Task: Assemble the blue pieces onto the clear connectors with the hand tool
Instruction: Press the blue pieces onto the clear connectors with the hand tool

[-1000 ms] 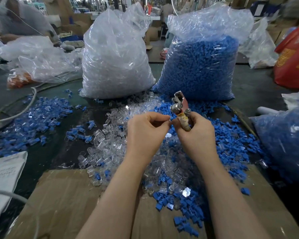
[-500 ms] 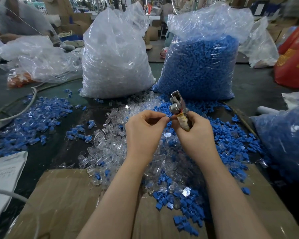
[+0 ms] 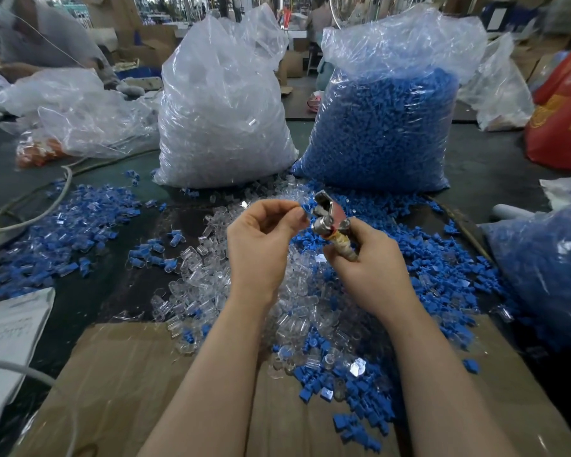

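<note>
— While your left hand (image 3: pixel 261 239) pinches a blue piece (image 3: pixel 303 207) beside the hand tool (image 3: pixel 327 216), what threatens?
— Your right hand (image 3: pixel 366 262) wraps its handle; a loose pinch drops it among the clear connectors (image 3: pixel 208 275).

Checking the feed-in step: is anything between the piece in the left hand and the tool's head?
Nothing visible. The left hand pinches a blue piece right beside the hand tool, which the right hand grips.

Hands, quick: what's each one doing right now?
Left hand: fingers pinch a small blue piece next to the tool's head.
Right hand: fingers curled round the hand tool, holding it up.
</note>
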Available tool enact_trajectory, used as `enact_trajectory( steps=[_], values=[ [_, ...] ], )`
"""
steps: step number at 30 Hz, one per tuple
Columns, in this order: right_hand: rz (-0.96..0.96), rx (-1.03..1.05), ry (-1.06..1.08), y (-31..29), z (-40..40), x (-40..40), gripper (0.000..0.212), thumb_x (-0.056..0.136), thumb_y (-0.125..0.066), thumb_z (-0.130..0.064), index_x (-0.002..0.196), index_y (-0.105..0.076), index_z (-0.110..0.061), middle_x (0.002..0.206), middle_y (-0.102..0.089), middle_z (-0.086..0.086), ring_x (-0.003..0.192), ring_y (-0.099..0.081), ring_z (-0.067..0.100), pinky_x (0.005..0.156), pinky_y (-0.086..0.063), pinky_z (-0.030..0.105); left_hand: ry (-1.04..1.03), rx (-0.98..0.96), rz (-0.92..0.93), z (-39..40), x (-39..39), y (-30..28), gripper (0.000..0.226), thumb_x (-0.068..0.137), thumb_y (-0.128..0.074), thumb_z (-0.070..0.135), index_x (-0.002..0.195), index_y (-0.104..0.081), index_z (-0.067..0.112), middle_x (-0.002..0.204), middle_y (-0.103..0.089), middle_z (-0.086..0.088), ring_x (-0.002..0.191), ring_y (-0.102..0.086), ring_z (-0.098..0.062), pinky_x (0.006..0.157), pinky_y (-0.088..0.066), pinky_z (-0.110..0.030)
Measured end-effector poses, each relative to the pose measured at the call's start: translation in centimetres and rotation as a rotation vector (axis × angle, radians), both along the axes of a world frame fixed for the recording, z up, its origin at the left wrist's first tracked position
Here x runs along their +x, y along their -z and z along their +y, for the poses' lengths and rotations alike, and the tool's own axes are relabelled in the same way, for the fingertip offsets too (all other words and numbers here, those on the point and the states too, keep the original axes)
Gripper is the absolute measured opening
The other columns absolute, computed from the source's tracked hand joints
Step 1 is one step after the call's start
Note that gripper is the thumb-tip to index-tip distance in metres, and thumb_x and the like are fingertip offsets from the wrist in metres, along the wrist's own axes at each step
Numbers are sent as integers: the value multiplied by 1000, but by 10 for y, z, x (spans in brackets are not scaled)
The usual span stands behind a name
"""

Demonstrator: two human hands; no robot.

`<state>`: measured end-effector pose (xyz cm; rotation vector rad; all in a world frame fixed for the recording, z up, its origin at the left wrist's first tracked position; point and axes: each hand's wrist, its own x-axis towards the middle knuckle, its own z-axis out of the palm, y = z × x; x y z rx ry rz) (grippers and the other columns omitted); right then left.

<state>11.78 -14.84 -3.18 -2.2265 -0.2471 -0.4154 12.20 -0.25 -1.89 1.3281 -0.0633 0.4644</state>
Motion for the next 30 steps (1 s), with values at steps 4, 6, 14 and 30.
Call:
enact_trajectory(
  steps=[4, 6, 14, 30],
  values=[
    [26, 31, -33, 1, -1, 0, 6, 84, -63, -28, 86, -59, -25, 68, -58, -16, 65, -55, 15, 64, -50, 43, 11, 24, -46, 2, -1, 0, 14, 83, -70, -7, 86, -70, 7, 72, -72, 4, 69, -68, -5, 69, -53, -16],
    [42, 28, -50, 1, -1, 0, 7, 85, -64, -27, 90, -60, -25, 71, -60, -14, 67, -56, 17, 65, -50, 44, 27, 29, -61, 2, -1, 0, 14, 82, -70, -7, 86, -70, 7, 72, -72, 4, 69, -68, -5, 69, -53, -17],
    [85, 55, -84, -1, -1, 0, 9, 86, -64, -21, 94, -62, -24, 75, -63, -7, 69, -58, 20, 67, -51, 47, 107, 43, -87, 5, -2, 0, 15, 82, -70, -9, 87, -69, 5, 74, -72, 6, 71, -66, -4, 69, -51, -16],
    [129, 17, -44, -4, 1, -5, 24, 70, -47, -26, 86, -62, -17, 67, -60, 3, 62, -52, 29, 60, -49, 52, 133, 29, -83, 4, -2, 0, 12, 82, -69, -10, 86, -68, 2, 71, -71, 5, 68, -65, -5, 68, -51, -17]
  ],
)
